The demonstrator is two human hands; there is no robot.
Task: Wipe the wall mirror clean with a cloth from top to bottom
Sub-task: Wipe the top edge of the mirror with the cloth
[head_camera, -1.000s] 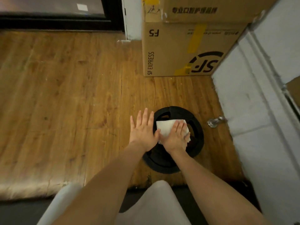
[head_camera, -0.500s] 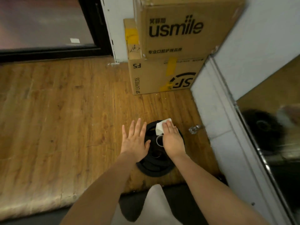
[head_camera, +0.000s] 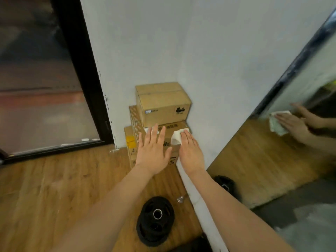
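— Hands?
— Left hand flat, fingers spread, holding nothing. Right hand gripping white cloth.
— Mirror?
— Wall mirror right, near cloth, reflecting both. Weight plates on floor below.

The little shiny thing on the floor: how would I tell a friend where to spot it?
Start at the wall mirror on the right and follow the white ledge below it down to the wooden floor. Right beside that ledge, just past the black weight plates, lies the small clear glassy object. It is the only tiny, see-through item there; what it is exactly is too blurred to tell.
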